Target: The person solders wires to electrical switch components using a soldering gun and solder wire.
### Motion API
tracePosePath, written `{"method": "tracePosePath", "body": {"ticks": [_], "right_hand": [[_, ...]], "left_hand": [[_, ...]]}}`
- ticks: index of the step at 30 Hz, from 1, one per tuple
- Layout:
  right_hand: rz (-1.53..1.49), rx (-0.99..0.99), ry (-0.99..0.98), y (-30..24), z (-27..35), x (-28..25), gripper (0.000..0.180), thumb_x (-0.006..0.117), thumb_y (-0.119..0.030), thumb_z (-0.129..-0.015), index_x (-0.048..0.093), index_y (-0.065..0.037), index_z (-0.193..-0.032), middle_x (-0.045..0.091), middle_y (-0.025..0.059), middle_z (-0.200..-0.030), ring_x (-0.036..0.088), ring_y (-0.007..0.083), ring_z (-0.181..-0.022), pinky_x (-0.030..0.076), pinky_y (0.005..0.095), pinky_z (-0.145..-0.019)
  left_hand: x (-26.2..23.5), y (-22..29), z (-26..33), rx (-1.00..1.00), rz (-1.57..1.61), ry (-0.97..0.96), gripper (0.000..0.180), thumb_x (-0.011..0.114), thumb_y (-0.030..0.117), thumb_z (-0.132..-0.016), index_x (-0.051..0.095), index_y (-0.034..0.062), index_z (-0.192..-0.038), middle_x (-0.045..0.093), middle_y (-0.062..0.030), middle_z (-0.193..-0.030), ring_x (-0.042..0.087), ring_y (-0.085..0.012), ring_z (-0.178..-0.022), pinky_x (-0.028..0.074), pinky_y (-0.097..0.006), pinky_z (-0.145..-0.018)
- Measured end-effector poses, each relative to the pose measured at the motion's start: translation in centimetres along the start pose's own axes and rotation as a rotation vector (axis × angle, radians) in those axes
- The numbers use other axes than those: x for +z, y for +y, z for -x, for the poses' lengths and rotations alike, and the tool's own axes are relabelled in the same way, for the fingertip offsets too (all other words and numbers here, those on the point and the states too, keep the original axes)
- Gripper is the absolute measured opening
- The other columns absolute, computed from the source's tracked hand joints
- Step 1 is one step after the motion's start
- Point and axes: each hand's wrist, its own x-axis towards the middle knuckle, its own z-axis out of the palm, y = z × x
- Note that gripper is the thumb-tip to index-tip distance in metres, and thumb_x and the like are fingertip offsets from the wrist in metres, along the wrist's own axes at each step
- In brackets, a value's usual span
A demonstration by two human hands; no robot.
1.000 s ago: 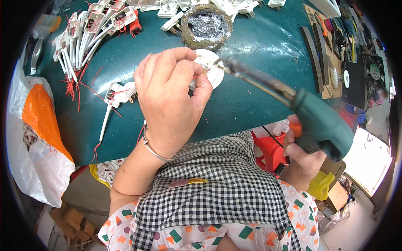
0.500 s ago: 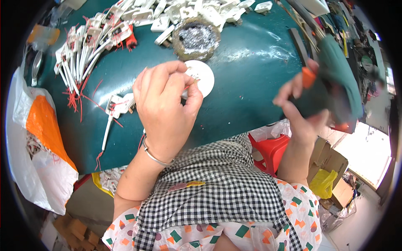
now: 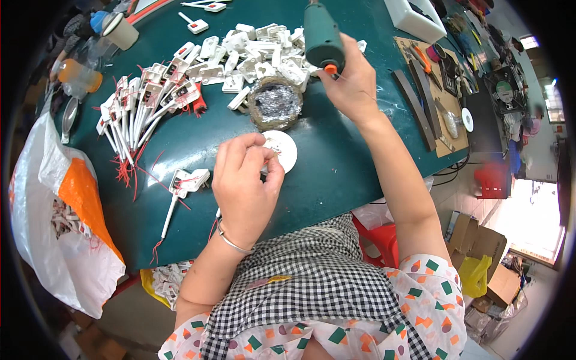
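Note:
My left hand [image 3: 245, 180] is closed in a pinch beside a white round dish [image 3: 289, 157]. Whatever sits between its fingertips is too small to make out. Tiny pieces lie in the dish, partly covered by the fingers. Beyond it, my right hand [image 3: 355, 84] is wrapped round a green power tool [image 3: 323, 39] with an orange part near the thumb. The tool hangs over the right side of a heap of white plastic housings [image 3: 246, 51]; its far tip is cut off by the picture's edge. Left of my left hand lies a white switch piece with red wires [image 3: 187, 183].
A crusted round pot [image 3: 275, 105] with a silvery surface stands beyond the dish. Wired white pieces [image 3: 135, 111] are bunched at left, near a white and orange sack [image 3: 78, 198]. Dark bars [image 3: 414, 108] and a board with tools [image 3: 450, 90] lie at right.
My right hand has swung from the right edge to the far middle and now carries the green tool. My left hand keeps its pinch beside the dish. The view has shifted, showing more of the table's far side.

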Motion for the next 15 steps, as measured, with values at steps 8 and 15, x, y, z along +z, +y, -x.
{"method": "tracePosePath", "body": {"ticks": [8, 15], "right_hand": [[0.128, -0.134, 0.011, 2.5, 1.0, 0.7, 0.065, 0.074, 0.004, -0.066, 0.051, -0.009, -0.125, 0.064, 0.0155, -0.111, 0.064, 0.0385, -0.096, 0.054, 0.0425, -0.079], [-0.001, 0.031, 0.074, -0.3, 4.4, -3.9, 0.052, 0.072, 0.008, -0.070, 0.055, -0.006, -0.117, 0.067, 0.0127, -0.102, 0.069, 0.0286, -0.086, 0.054, 0.0338, -0.078]], "left_hand": [[-0.7, -0.1, 0.0, -0.018, 0.032, -0.040, 0.016, 0.073, -0.002, -0.068, 0.061, 0.0021, -0.078, 0.063, -0.0103, -0.097, 0.060, -0.0289, -0.087, 0.050, -0.037, -0.074], [-3.3, 0.4, 0.3, -0.118, 0.047, -0.129, 0.024, 0.074, -0.005, -0.073, 0.062, -0.0012, -0.093, 0.065, -0.0140, -0.103, 0.065, -0.0277, -0.092, 0.055, -0.034, -0.073]]}}
